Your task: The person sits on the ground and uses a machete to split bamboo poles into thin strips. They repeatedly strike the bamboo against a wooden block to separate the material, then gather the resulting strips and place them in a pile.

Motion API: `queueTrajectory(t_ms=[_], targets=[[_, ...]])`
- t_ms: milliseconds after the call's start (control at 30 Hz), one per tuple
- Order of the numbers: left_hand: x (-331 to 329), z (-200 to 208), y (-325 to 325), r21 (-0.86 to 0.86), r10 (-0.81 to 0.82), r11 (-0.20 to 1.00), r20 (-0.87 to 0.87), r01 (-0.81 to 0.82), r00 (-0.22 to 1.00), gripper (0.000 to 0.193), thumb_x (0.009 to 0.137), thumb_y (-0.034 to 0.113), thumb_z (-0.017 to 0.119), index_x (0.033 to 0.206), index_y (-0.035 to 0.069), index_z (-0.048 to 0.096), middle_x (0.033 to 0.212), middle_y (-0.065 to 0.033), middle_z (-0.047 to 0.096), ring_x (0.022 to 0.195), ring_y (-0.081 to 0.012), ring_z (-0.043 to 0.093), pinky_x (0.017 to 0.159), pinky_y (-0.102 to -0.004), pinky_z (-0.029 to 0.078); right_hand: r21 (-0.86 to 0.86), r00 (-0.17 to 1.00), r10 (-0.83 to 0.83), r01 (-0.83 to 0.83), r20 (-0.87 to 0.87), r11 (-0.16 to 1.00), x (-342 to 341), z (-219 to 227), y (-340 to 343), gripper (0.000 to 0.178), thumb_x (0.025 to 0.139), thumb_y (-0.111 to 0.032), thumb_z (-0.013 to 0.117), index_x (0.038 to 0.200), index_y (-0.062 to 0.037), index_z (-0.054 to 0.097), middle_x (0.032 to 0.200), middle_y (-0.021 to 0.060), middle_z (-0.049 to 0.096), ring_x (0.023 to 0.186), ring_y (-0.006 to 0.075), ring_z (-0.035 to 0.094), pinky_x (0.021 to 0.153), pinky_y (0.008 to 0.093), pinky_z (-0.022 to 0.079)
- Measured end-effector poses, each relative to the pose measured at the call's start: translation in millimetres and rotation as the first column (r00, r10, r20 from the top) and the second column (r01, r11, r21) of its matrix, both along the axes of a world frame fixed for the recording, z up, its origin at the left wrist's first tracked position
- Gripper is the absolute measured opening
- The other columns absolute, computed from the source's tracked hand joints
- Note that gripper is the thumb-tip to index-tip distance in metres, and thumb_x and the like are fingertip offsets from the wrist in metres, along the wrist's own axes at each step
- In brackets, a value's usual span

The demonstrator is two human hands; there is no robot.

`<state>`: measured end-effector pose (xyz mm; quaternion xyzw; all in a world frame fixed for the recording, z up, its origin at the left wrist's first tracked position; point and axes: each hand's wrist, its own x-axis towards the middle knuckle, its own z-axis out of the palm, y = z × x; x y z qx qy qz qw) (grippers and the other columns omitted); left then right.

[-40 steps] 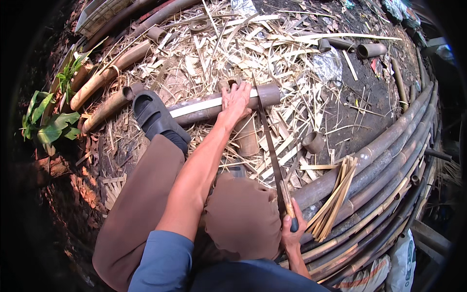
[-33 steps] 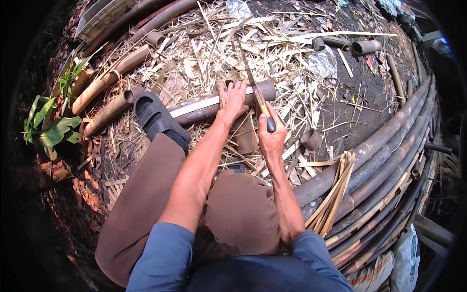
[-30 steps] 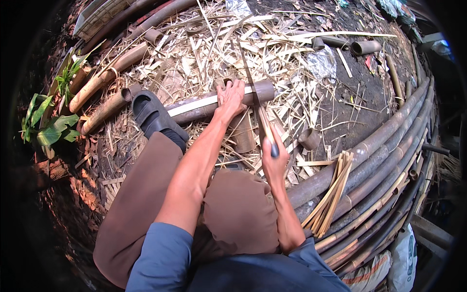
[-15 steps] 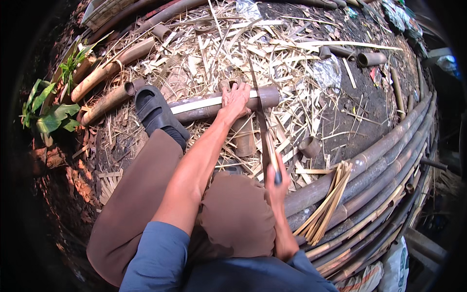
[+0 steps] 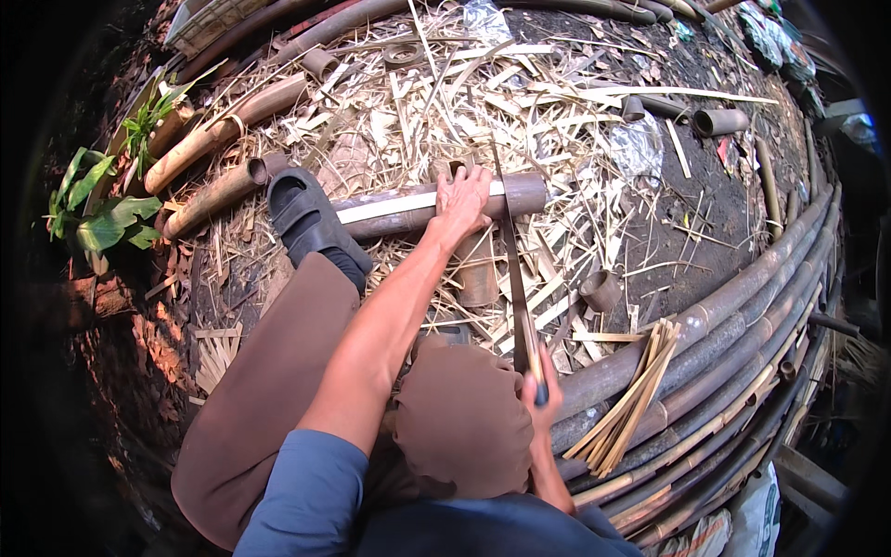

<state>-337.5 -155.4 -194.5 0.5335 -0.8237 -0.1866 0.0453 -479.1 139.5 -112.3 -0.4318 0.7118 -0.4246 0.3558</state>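
Observation:
My left hand [image 5: 464,197] presses down on a thick dark bamboo pole [image 5: 527,195] with its fingers curled over the top. A pale strip [image 5: 390,208] lies along the pole and runs beneath this hand. My right hand [image 5: 545,395] is wrapped round the handle of a handsaw [image 5: 513,269]. The long blade crosses the pole just right of my left hand, near the pole's right end. Below the pole lies a short bamboo piece [image 5: 478,278], partly covered by it. A dark sandal [image 5: 311,223] on my left foot rests against the pole's left part.
Pale bamboo shavings [image 5: 371,139] litter the ground. Several long bamboo poles [image 5: 733,297] lie along the right, with a bundle of thin strips [image 5: 631,399] on them. Short bamboo offcuts [image 5: 600,290] are scattered about. More bamboo [image 5: 223,130] and a green plant [image 5: 107,218] are at left.
My right hand has drawn the saw back toward me, so less of the blade reaches beyond the pole. My left hand stays on the pole. The whole view has shifted slightly.

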Motion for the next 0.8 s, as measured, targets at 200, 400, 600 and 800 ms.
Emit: queueTrajectory(t_ms=[200, 400, 600, 800], targets=[[-11, 2, -2, -0.022, -0.034, 0.999, 0.030, 0.035, 0.999, 0.086, 0.057, 0.031, 0.090, 0.126, 0.006, 0.046, 0.126, -0.0113, 0.051, 0.122, -0.0357, 0.050, 0.092, -0.0568, 0.040, 0.043, 0.997, -0.065, 0.067, -0.036, 0.997, 6, -28, -54, 0.046, 0.091, -0.014, 0.054, 0.133, 0.0050, 0.054, 0.098, 0.0175, 0.071, 0.072, 0.0150, 0.064, 0.065, 0.0301, 0.052], [0, 5, -4, 0.032, -0.006, 0.999, -0.012, 0.006, 1.000, 0.079, 0.055, 0.028, 0.089, 0.119, 0.004, 0.049, 0.119, -0.0139, 0.055, 0.113, -0.0329, 0.052, 0.086, -0.0533, 0.039, 0.044, 0.997, -0.057, 0.054, 0.057, 0.998, 12, -20, -71, 0.047, 0.091, -0.012, 0.056, 0.135, 0.0054, 0.051, 0.099, 0.0166, 0.070, 0.068, 0.0099, 0.057, 0.061, 0.0261, 0.047], [0, 12, -4, -0.004, -0.018, 1.000, 0.028, 0.018, 0.999, 0.083, 0.056, 0.030, 0.090, 0.123, 0.005, 0.047, 0.124, -0.0135, 0.053, 0.115, -0.0316, 0.051, 0.088, -0.0495, 0.039, -0.105, 1.000, -0.021, 0.020, -0.010, 0.994, -3, -15, 12, 0.048, 0.091, -0.012, 0.053, 0.133, 0.0093, 0.051, 0.105, 0.0196, 0.069, 0.082, 0.0165, 0.065, 0.073, 0.0306, 0.052], [-10, -2, -11, -0.071, -0.026, 0.997, -0.021, 0.024, 0.999, 0.089, 0.054, 0.031, 0.090, 0.128, 0.003, 0.048, 0.124, -0.0135, 0.053, 0.119, -0.0336, 0.050, 0.090, -0.0546, 0.041, -0.103, 0.998, -0.063, 0.061, -0.013, 0.993, 14, -33, -154, 0.045, 0.093, -0.017, 0.057, 0.135, -0.0018, 0.054, 0.091, 0.0151, 0.070, 0.065, 0.0095, 0.056, 0.058, 0.0268, 0.047]])
